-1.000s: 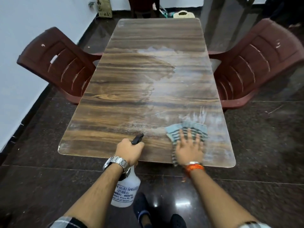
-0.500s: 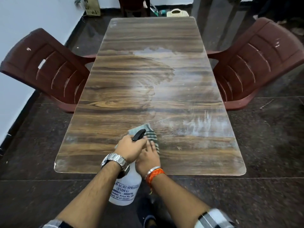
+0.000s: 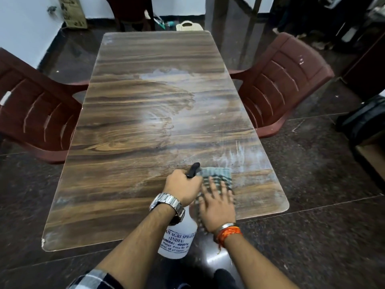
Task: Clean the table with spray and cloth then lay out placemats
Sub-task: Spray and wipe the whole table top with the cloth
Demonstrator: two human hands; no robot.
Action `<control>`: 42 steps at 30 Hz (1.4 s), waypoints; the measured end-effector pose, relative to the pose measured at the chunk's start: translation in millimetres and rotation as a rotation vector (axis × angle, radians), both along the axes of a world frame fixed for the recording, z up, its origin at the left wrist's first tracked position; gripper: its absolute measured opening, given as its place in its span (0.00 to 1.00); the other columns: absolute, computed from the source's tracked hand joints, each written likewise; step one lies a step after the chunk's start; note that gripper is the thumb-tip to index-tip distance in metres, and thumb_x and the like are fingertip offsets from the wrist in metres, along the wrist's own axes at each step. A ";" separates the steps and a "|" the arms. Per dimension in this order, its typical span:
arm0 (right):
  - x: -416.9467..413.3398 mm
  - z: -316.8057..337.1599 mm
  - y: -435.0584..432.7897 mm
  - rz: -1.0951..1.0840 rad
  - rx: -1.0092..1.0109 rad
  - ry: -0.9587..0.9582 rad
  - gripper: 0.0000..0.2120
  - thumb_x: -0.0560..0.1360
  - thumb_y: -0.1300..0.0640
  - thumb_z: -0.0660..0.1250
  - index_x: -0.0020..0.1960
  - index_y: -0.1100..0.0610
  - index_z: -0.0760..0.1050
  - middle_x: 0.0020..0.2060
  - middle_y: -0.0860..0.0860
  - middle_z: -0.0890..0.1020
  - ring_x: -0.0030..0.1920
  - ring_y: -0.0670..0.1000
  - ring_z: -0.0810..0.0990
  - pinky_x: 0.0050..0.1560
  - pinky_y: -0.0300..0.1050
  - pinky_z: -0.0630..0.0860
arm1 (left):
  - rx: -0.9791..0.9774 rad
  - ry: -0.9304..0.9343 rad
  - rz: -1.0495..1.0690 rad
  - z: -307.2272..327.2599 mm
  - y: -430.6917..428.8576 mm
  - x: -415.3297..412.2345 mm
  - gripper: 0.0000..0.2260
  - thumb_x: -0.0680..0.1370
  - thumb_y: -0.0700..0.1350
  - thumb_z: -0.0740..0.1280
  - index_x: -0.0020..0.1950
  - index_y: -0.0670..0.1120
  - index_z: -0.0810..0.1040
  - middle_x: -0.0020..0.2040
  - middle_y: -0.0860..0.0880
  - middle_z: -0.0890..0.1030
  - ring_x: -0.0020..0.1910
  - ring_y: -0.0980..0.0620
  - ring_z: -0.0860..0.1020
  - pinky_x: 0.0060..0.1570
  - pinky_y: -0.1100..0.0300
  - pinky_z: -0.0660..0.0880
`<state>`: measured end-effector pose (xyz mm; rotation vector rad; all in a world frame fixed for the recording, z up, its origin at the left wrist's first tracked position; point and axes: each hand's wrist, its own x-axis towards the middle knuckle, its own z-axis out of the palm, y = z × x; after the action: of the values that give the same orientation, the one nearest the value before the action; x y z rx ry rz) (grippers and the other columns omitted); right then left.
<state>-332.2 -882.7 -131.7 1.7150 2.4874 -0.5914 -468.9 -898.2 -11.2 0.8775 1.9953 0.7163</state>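
spray bottle [image 3: 178, 238] is gripped by the left hand [image 3: 183, 187] at the near table [image 3: 129, 126] edge | cloth [image 3: 218, 177] is pressed flat under the right hand [image 3: 216, 203], fingers spread

Streaked brown wood grain on the table [image 3: 129, 163], whitish smears across it. Grey-green checks on the cloth [image 3: 221, 174]. Milky white on the spray bottle [image 3: 179, 240], dark blue lettering, black nozzle [image 3: 193, 169]. Maroon on the plastic chairs [image 3: 291, 80]. Silver on the wristwatch [image 3: 168, 202], orange on the wristband [image 3: 229, 233].
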 end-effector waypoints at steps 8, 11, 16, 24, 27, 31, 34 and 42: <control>60.1 -3.3 97.4 -0.597 -0.030 -0.101 0.28 0.77 0.44 0.50 0.76 0.42 0.49 0.78 0.47 0.45 0.76 0.63 0.44 0.73 0.63 0.41 | 0.041 -0.011 0.199 2.3 -25.0 -64.6 0.08 0.74 0.46 0.67 0.39 0.42 0.78 0.33 0.47 0.81 0.22 0.52 0.78 0.23 0.66 0.69; -4.7 -1.2 95.5 -0.292 0.069 -0.084 0.29 0.77 0.43 0.50 0.77 0.43 0.49 0.78 0.48 0.46 0.75 0.62 0.47 0.73 0.63 0.44 | 0.046 0.030 0.235 2.7 -36.6 -83.3 0.08 0.74 0.47 0.67 0.40 0.42 0.78 0.32 0.47 0.81 0.19 0.53 0.76 0.28 0.61 0.73; -131.7 7.0 14.8 0.375 0.033 -0.008 0.28 0.77 0.41 0.49 0.76 0.42 0.51 0.78 0.48 0.46 0.76 0.63 0.44 0.73 0.63 0.40 | 0.069 0.033 0.291 13.0 -39.5 -97.9 0.08 0.70 0.46 0.67 0.33 0.44 0.75 0.28 0.47 0.77 0.26 0.46 0.75 0.32 0.57 0.69; -105.5 4.2 26.1 0.477 0.029 0.053 0.26 0.78 0.41 0.50 0.75 0.39 0.52 0.77 0.44 0.48 0.76 0.59 0.46 0.73 0.61 0.42 | 0.047 0.031 0.305 21.6 -22.6 -91.7 0.07 0.66 0.46 0.67 0.31 0.45 0.74 0.29 0.47 0.77 0.28 0.44 0.73 0.34 0.55 0.68; -34.5 -4.0 93.5 0.095 0.084 -0.049 0.27 0.77 0.40 0.48 0.75 0.37 0.48 0.77 0.44 0.47 0.76 0.61 0.49 0.73 0.64 0.47 | 0.026 -0.022 0.317 19.1 -24.1 -90.3 0.07 0.71 0.44 0.67 0.35 0.42 0.75 0.33 0.45 0.81 0.22 0.45 0.76 0.28 0.58 0.72; 55.8 -4.6 143.2 -0.404 0.067 -0.085 0.27 0.78 0.41 0.46 0.76 0.39 0.47 0.78 0.47 0.47 0.76 0.61 0.47 0.73 0.62 0.45 | 0.029 -0.069 0.325 13.6 -24.5 -88.3 0.09 0.73 0.42 0.67 0.34 0.42 0.75 0.35 0.44 0.82 0.22 0.45 0.74 0.24 0.60 0.71; 50.3 -6.5 142.6 -0.565 0.025 -0.103 0.26 0.79 0.42 0.46 0.76 0.39 0.48 0.77 0.46 0.46 0.76 0.60 0.46 0.74 0.60 0.42 | 0.006 -0.093 0.301 9.4 -16.8 -84.2 0.08 0.73 0.41 0.67 0.34 0.43 0.76 0.35 0.45 0.81 0.23 0.45 0.75 0.25 0.60 0.71; -97.5 -2.9 126.7 0.101 0.074 0.023 0.28 0.74 0.43 0.50 0.74 0.42 0.59 0.77 0.49 0.54 0.75 0.64 0.53 0.73 0.63 0.46 | 0.010 -0.123 0.371 0.5 41.8 -88.7 0.07 0.69 0.44 0.67 0.33 0.43 0.76 0.32 0.45 0.81 0.23 0.46 0.74 0.29 0.57 0.71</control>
<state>-429.8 -756.0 -134.6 1.6033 2.6249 -0.5195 -557.7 -856.4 -10.7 0.4577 2.0651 0.9629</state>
